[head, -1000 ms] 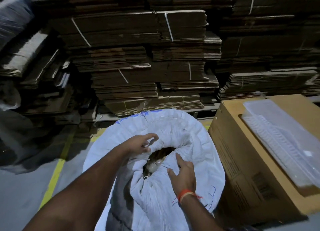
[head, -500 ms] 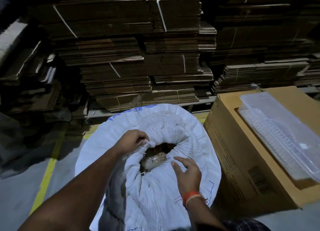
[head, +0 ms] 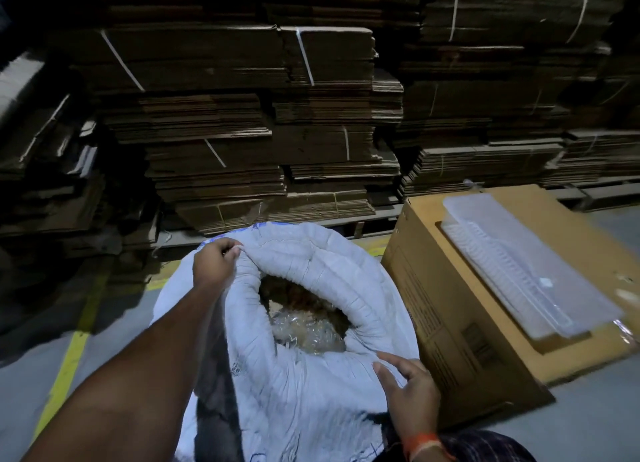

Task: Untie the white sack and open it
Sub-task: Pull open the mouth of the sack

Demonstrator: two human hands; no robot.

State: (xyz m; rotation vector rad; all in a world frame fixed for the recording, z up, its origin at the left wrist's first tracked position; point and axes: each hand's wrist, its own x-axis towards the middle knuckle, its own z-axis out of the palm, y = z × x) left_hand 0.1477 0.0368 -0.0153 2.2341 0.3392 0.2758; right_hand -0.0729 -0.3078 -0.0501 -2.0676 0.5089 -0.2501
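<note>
The white sack (head: 311, 392) stands on the floor in front of me, its mouth spread wide and its rim rolled outward. Inside the opening I see crinkled clear plastic bags (head: 304, 330) over brownish contents. My left hand (head: 214, 264) is shut on the far left part of the rim, holding the fabric up and away. My right hand (head: 408, 389) rests on the near right part of the rim with its fingers spread on the cloth, an orange band around the wrist. No tie or string is visible on the sack.
A large brown cardboard box (head: 450, 305) stands right beside the sack, with clear plastic trays (head: 519, 267) on top. Strapped stacks of flattened cardboard (head: 259, 132) fill the background. A yellow line (head: 72, 350) runs along the grey floor at left.
The sack's mouth has widened a lot. My left hand has pulled the rim up and away to the far left, and my right hand has slid down to the near right rim.
</note>
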